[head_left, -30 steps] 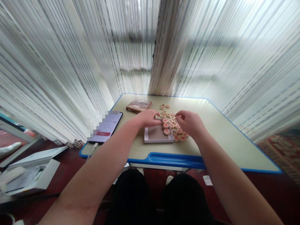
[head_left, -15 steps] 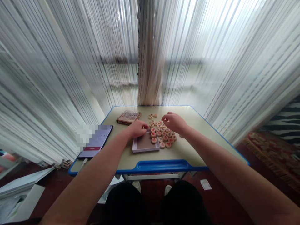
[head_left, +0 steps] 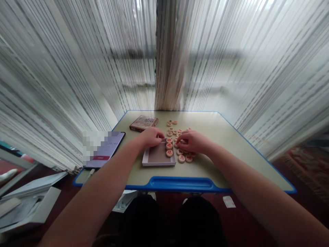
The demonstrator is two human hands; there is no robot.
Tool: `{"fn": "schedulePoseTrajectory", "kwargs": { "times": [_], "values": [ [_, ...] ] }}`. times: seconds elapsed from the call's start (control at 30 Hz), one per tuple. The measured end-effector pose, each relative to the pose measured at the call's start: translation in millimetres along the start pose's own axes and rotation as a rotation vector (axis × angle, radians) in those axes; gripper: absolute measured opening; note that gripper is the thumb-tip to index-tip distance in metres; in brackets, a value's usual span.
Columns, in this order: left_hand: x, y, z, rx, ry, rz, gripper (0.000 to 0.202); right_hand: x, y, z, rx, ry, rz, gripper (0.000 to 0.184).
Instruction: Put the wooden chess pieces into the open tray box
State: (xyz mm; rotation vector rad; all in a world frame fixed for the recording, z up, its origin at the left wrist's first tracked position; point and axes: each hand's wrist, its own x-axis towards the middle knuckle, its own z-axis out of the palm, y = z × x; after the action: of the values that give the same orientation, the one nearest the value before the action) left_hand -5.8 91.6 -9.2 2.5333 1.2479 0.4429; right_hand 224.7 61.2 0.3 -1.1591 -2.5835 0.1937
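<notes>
Head view: our curled left hand [head_left: 153, 137] maybe steadied the square white box [head_left: 158, 164]; at three o'clock, our right hand [head_left: 192, 141] bent over round wooden pieces [head_left: 181, 158], pinch unclear.

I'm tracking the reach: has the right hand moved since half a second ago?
Yes: in view, the right hand appears closer to the table's blue groove now, either lowered or drawn back.
</notes>
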Motion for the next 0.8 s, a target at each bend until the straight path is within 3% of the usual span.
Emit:
{"fn": "schedulePoseTrajectory", "kwargs": {
  "times": [0.2,0.43,0.67,0.8],
  "values": [
    [0.6,0.0,0.5,0.070,0.021,0.024,0.033,1.1,-1.7,4.1,-0.074,0.022,0.042,0.022],
    [-1.1,3.5,-1.2,0.093,0.021,0.035,0.029,0.1,-3.8,4.2,-0.055,0.009,-0.003,0.023],
    [-3.8,13.3,-2.6,-0.026,0.211,0.109,0.024,-1.0,-2.7,1.8,-0.085,0.077,-0.028,0.017],
    [-5.5,17.7,-4.4,-0.109,0.246,0.089,0.021,-1.2,-4.0,-0.3,-0.098,0.000,-0.002,0.021]
  ]
}}
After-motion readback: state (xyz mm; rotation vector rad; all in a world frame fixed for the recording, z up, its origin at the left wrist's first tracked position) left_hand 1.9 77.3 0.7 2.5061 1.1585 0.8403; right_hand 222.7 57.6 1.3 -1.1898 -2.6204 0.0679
